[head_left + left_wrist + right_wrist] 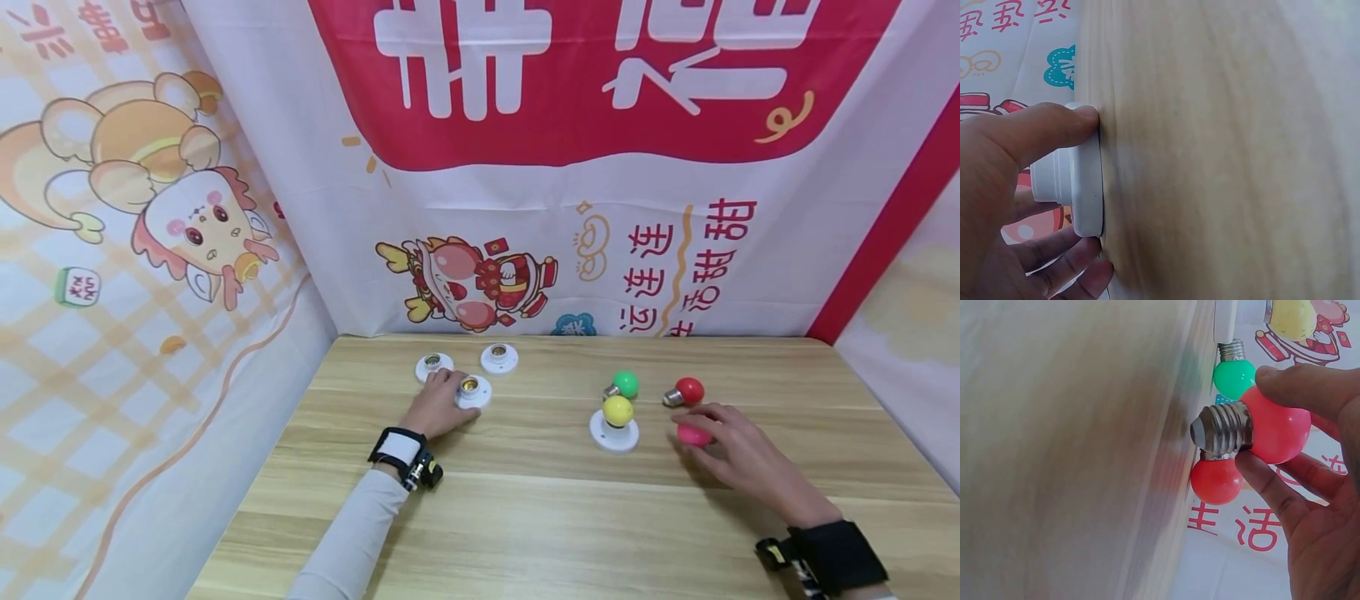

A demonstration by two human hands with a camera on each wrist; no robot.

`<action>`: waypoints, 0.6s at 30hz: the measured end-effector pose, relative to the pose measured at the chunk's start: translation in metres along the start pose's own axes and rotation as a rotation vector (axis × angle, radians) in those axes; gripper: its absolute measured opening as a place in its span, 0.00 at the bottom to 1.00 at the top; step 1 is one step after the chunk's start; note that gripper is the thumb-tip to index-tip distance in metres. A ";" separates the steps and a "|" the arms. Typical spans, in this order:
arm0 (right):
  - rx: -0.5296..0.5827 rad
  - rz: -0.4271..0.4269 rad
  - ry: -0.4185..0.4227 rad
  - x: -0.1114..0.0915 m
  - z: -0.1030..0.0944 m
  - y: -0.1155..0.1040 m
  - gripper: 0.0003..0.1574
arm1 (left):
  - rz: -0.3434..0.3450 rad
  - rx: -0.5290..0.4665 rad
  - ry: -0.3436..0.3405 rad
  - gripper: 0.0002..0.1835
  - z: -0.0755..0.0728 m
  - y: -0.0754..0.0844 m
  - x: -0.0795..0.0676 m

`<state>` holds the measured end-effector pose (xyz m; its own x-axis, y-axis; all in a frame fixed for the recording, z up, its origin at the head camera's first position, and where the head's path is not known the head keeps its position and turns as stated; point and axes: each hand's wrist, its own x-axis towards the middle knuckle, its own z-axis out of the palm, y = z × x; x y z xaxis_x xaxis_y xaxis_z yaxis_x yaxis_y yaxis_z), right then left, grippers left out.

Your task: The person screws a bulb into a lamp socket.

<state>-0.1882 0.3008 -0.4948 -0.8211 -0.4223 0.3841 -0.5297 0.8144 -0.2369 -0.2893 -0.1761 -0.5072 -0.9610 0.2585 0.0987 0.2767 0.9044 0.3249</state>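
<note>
My left hand (442,406) grips a round white lamp holder (474,392) by its rim. In the left wrist view the thumb lies on one side of the lamp holder (1088,181) and fingers on the other, its base on the tabletop. At the right, my right hand (731,450) holds a pink light bulb (694,434). Thumb and fingers pinch the glass of the pink bulb (1280,428) in the right wrist view; its metal screw cap points toward the tabletop, apart from it. A yellow bulb (618,412) stands upright in another white lamp holder (615,437) between the hands.
Two more lamp holders, one at the left (424,364) and one farther back (499,358), stand near the left hand. A green bulb (626,384) and a red bulb (690,391) lie on the wooden table (525,533). Printed cloth (480,200) hangs behind the table.
</note>
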 end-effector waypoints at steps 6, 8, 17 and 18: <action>0.029 -0.018 0.060 -0.001 0.003 0.002 0.34 | 0.005 -0.011 0.005 0.41 -0.001 0.001 -0.004; 0.034 -0.017 0.068 -0.001 0.003 0.002 0.35 | 0.006 -0.014 0.008 0.41 0.000 0.001 -0.005; 0.061 -0.005 0.075 0.000 0.004 0.003 0.34 | 0.045 -0.022 0.053 0.41 0.005 -0.001 -0.005; 0.066 -0.004 0.074 0.000 0.004 0.003 0.34 | 0.046 -0.027 0.055 0.41 0.005 -0.001 -0.006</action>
<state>-0.1907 0.3016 -0.4985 -0.8022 -0.3932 0.4493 -0.5481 0.7836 -0.2926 -0.2840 -0.1763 -0.5129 -0.9457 0.2797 0.1656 0.3212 0.8822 0.3444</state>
